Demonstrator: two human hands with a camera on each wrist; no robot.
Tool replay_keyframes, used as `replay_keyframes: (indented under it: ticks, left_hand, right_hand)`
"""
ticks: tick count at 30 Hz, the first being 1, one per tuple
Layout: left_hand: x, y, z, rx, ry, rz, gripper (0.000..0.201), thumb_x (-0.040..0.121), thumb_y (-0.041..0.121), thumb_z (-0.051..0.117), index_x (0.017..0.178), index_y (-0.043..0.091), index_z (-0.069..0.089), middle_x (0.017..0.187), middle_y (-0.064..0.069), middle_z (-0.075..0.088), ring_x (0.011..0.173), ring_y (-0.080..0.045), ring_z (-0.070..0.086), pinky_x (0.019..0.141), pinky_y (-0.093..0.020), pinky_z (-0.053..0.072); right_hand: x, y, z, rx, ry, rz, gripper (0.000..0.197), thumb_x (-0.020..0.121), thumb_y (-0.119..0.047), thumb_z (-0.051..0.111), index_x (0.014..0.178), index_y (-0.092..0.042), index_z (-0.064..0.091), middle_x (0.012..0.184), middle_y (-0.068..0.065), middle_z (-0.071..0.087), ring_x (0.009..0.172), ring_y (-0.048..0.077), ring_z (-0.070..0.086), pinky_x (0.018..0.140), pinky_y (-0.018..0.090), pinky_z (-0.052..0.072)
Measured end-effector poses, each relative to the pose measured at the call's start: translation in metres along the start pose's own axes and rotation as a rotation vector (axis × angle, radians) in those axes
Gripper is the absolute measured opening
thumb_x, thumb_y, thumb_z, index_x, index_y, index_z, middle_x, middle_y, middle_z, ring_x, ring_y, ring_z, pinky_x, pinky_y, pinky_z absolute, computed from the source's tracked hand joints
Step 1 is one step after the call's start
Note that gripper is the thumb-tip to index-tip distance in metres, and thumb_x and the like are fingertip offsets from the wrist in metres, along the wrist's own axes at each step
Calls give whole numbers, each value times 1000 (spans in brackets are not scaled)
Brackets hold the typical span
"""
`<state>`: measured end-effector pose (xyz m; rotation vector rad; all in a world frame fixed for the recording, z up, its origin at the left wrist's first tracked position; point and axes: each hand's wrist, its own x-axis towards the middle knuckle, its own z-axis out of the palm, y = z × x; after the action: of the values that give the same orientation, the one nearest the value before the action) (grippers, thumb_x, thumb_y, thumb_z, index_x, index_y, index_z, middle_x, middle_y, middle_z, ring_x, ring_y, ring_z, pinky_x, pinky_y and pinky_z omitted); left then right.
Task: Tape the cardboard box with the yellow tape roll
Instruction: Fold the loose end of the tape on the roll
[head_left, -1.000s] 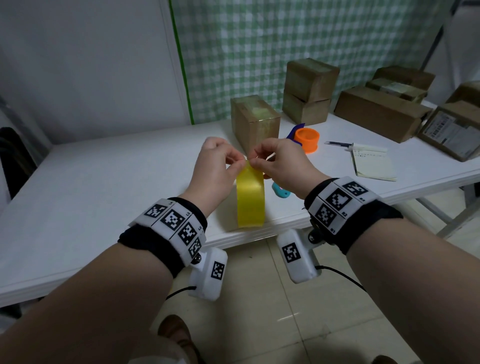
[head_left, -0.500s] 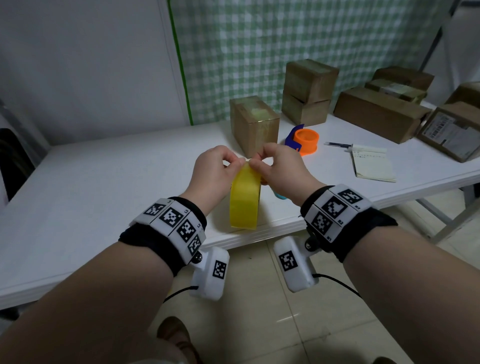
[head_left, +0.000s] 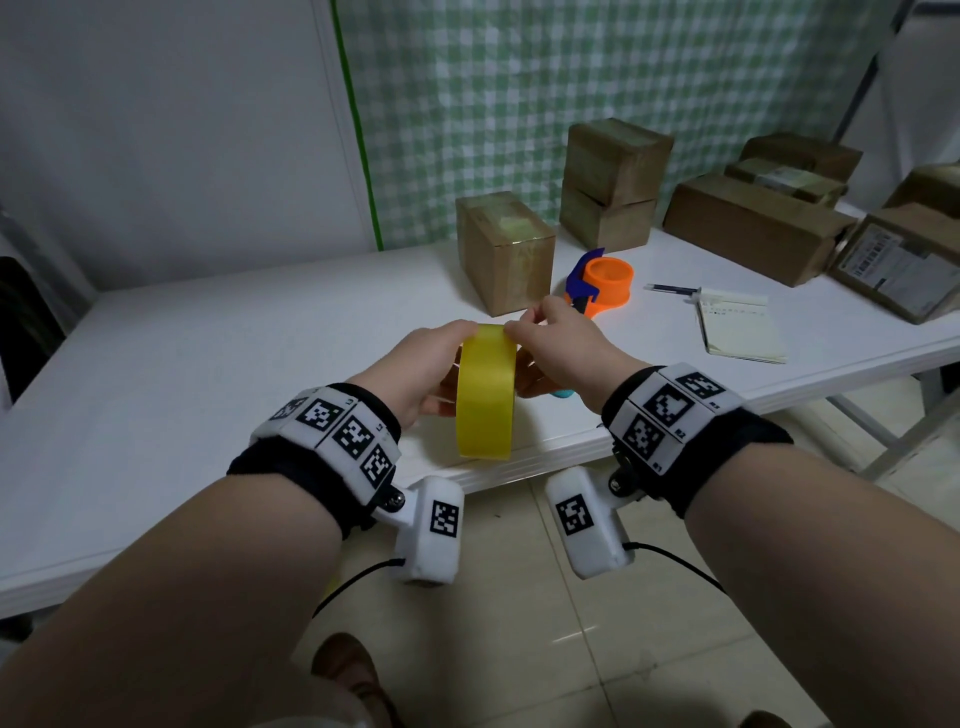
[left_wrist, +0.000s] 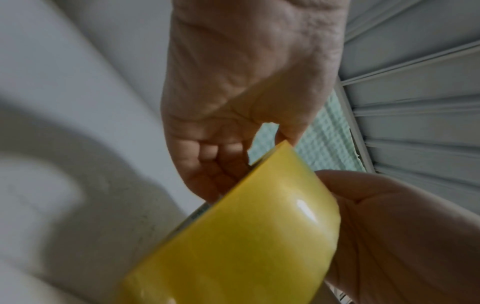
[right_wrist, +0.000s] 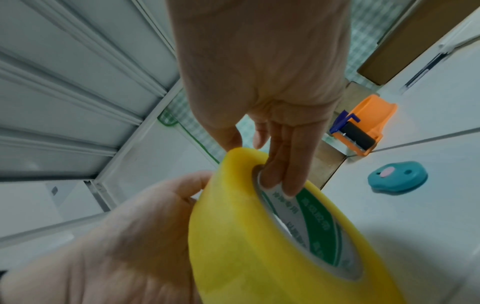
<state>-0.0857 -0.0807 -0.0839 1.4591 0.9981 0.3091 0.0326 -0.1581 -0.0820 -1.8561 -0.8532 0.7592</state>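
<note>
I hold the yellow tape roll (head_left: 485, 392) upright on edge over the table's front edge, between both hands. My left hand (head_left: 449, 356) grips its left side, thumb at the top rim; the wrist view shows the left hand (left_wrist: 259, 152) with its fingers behind the tape roll (left_wrist: 246, 236). My right hand (head_left: 524, 335) holds the right side. In the right wrist view the right hand (right_wrist: 249, 156) has its fingers (right_wrist: 280, 174) hooked into the core of the tape roll (right_wrist: 246, 236) and its thumb on the rim. The cardboard box (head_left: 506, 252) stands upright just beyond, untouched.
An orange and blue tape dispenser (head_left: 605, 280) sits right of the box, a teal cutter (right_wrist: 397, 178) near my right hand. A pen (head_left: 670, 288) and notepad (head_left: 740, 332) lie further right. Stacked boxes (head_left: 613, 182) and several more (head_left: 753, 228) line the back right of the white table (head_left: 208, 364).
Both hands have gone from pinching together at the roll's top to holding its two sides. The roll has shifted slightly left and stays above the front edge.
</note>
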Motion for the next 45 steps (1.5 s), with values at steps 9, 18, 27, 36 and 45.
replay_keyframes:
  ticks: [9,18,27,36,45]
  left_hand:
    - [20,-5,-10,118,160,218,34,92,34,53,64,17,46,66,-1,45,67,-22,46,66,-29,39]
    - [37,-7,-33,14,131,99,27,96,36,46,99,9,48,119,-16,47,98,-35,59,58,-36,61]
    - [52,-2,-47,170,201,163,21,94,28,53,100,9,54,109,-9,45,94,-29,52,69,-46,59]
    - [57,5,-25,559,82,230,25,91,29,56,98,7,67,96,-10,56,80,-44,68,74,-49,58]
    - [58,0,-6,551,6,243,20,92,8,47,94,17,64,100,-10,52,98,-44,65,82,-50,56]
  right_hand:
    - [23,37,-8,-551,136,-8,33,90,-23,46,118,-8,56,117,18,59,101,34,60,84,39,50]
    - [60,60,7,-831,10,86,38,90,-18,49,127,-14,53,127,14,58,118,32,53,93,35,45]
    - [110,45,44,-310,-99,87,52,77,-13,67,128,-16,57,121,12,66,104,27,65,99,39,51]
    - [96,31,22,176,14,75,54,87,-53,50,113,-7,63,97,12,63,67,22,62,53,26,51]
    - [86,31,25,-99,-33,-6,48,81,-40,63,124,-19,59,109,9,66,102,26,62,92,46,54]
